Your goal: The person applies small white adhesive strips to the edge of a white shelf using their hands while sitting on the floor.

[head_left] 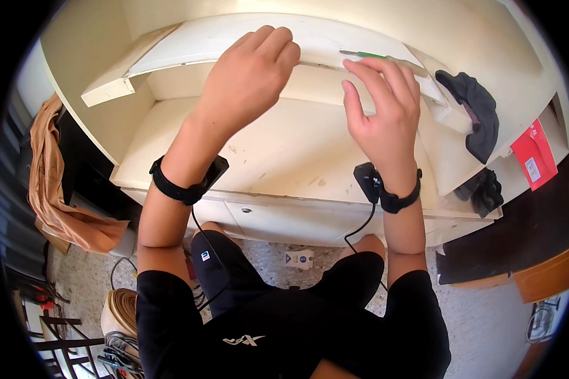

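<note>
My left hand is raised over the front of a cream shelf, its fingers curled in; anything inside them is hidden from view. To its right, my right hand hangs with thumb and fingers apart, nothing visible between them. Just beyond the right fingertips, a slim tool with a green part and a thin grey end lies on the white top of the shelf. Its right portion is partly covered by the fingers, and its exact kind is unclear. Both wrists wear black straps with small cabled boxes.
Below the shelf is a wider cream cabinet surface with drawers under it. Dark cloth hangs at the right, near a red packet. Brown fabric drapes at the left. A coiled roll and cables sit on the speckled floor.
</note>
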Available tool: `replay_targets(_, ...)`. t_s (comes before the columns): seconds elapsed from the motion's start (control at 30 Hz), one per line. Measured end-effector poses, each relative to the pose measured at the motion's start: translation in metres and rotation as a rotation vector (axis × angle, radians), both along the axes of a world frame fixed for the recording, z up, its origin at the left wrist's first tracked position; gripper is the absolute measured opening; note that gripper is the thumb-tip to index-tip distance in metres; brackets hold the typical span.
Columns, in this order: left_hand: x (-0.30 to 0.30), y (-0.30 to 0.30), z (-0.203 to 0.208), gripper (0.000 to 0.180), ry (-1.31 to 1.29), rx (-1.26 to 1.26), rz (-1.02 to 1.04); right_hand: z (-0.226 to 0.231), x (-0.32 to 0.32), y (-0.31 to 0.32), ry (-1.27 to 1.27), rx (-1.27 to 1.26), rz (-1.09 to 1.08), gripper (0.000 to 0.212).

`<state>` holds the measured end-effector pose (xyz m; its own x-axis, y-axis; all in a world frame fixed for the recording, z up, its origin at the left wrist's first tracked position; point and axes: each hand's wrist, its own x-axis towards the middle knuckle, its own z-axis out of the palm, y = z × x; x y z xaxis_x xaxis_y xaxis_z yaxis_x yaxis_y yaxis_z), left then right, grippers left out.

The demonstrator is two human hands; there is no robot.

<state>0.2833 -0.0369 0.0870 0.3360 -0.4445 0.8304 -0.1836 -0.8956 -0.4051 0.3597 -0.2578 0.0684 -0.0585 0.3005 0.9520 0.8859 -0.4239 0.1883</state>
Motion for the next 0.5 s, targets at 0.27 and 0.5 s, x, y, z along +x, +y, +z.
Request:
replay_targets(0.27,0.005,0.007,0.008,0.007,0.093,0.043,-0.032,0.008,0.013,0.035,0.027,-0.058,0.112,0.017)
replay_targets(0.5,0.004,0.015,0.015,0.005,0.160,0.057,-0.094,0.019,0.023,0.050,0.033,-0.172,0.176,0.008)
